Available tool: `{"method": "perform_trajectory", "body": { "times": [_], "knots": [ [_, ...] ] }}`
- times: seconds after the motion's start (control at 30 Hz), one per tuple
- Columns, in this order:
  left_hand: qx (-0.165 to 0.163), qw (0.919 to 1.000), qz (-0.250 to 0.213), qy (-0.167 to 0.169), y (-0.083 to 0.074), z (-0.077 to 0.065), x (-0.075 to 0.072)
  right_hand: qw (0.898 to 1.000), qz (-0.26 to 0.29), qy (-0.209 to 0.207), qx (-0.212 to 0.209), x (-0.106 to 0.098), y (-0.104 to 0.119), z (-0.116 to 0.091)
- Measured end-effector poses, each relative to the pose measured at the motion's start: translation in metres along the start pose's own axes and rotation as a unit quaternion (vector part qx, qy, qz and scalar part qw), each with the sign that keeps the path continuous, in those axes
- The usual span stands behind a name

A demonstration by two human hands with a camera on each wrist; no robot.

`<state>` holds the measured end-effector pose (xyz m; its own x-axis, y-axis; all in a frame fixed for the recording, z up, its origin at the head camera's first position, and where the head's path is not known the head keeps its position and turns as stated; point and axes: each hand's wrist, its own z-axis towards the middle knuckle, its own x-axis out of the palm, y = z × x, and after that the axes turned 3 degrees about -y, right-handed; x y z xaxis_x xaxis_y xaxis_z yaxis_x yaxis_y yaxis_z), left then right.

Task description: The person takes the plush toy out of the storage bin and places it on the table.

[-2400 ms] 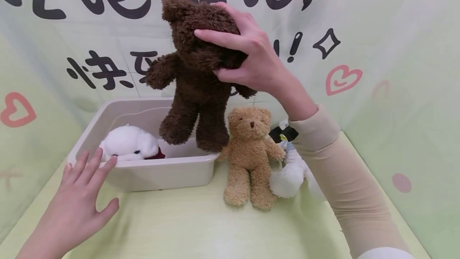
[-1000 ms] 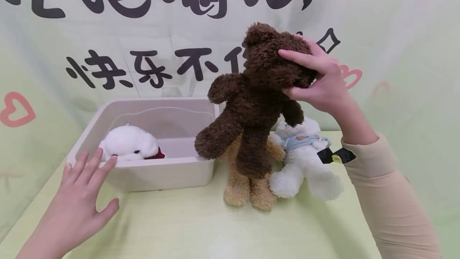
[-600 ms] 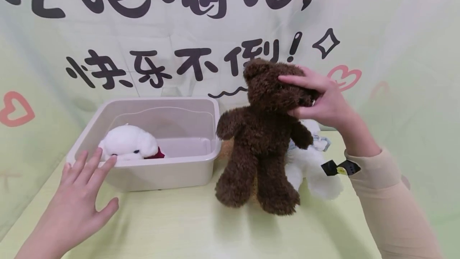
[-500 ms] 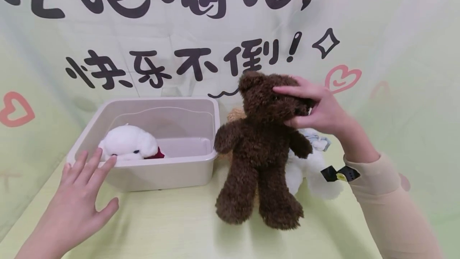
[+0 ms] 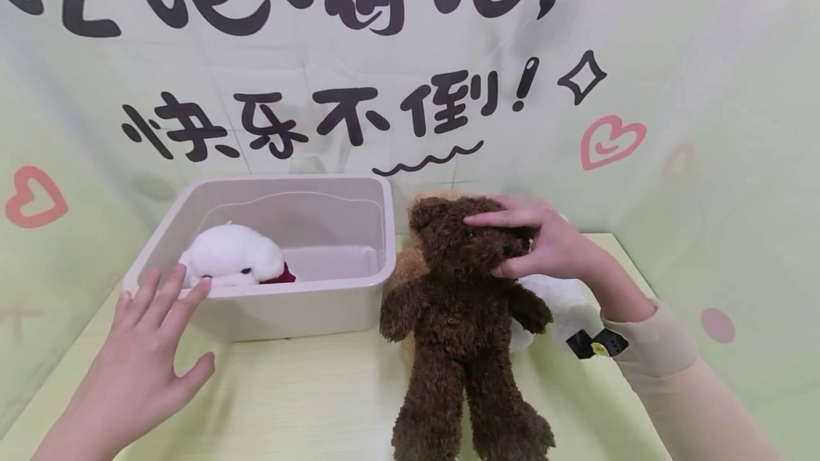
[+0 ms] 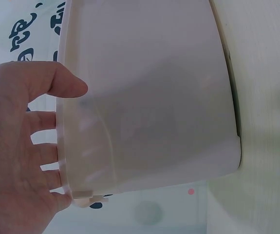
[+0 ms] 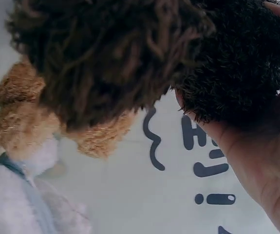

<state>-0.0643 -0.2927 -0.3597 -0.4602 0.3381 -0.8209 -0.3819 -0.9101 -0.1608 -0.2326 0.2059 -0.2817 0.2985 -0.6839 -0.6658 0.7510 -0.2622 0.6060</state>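
Note:
By its head my right hand (image 5: 557,244) grips a dark brown teddy bear (image 5: 464,311), thumb below the muzzle and fingers across the face. The bear hangs upright over the table, its feet at the bottom edge of the head view. In the right wrist view the bear's dark fur (image 7: 237,58) fills the palm. My left hand (image 5: 137,347) lies with straight, spread fingers at the front-left rim of a pale plastic bin (image 5: 288,308); its thumb (image 6: 69,85) stands out before the bin's outer wall. Inside the bin sits a white plush toy (image 5: 230,255) with a bit of red.
Behind the brown bear, mostly hidden, is a tan teddy bear (image 5: 406,269). To its right lies a white plush toy (image 5: 557,297), partly covered by my right hand and the bear. A light wooden table (image 5: 295,397) carries everything, before a printed cloth backdrop (image 5: 512,34).
My right hand has carried the brown bear from over the bin to the right, then down and nearer to me, in front of the tan bear. My left hand has stayed at the bin.

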Motion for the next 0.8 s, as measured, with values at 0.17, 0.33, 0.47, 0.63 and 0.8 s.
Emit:
{"method": "perform_trajectory", "body": {
  "times": [0.17, 0.33, 0.47, 0.63, 0.8],
  "knots": [
    [0.001, 1.0000, 0.003, 0.000, 0.000, 0.000, 0.002, 0.997, -0.022, 0.028, 0.075, 0.012, -0.003, -0.012],
    [0.004, 1.0000, 0.005, -0.004, 0.000, 0.000, 0.002, 0.993, -0.025, 0.048, 0.109, 0.024, -0.005, -0.021],
    [0.001, 1.0000, 0.004, -0.001, -0.001, 0.000, 0.001, 0.990, -0.026, 0.050, 0.131, 0.029, -0.004, -0.025],
    [0.003, 1.0000, 0.004, -0.004, -0.001, 0.001, 0.001, 0.987, 0.012, 0.064, 0.150, 0.038, -0.006, -0.027],
    [0.007, 0.9999, 0.004, -0.008, -0.001, 0.001, 0.001, 0.985, 0.048, 0.081, 0.147, 0.049, -0.012, -0.030]
  ]
}}
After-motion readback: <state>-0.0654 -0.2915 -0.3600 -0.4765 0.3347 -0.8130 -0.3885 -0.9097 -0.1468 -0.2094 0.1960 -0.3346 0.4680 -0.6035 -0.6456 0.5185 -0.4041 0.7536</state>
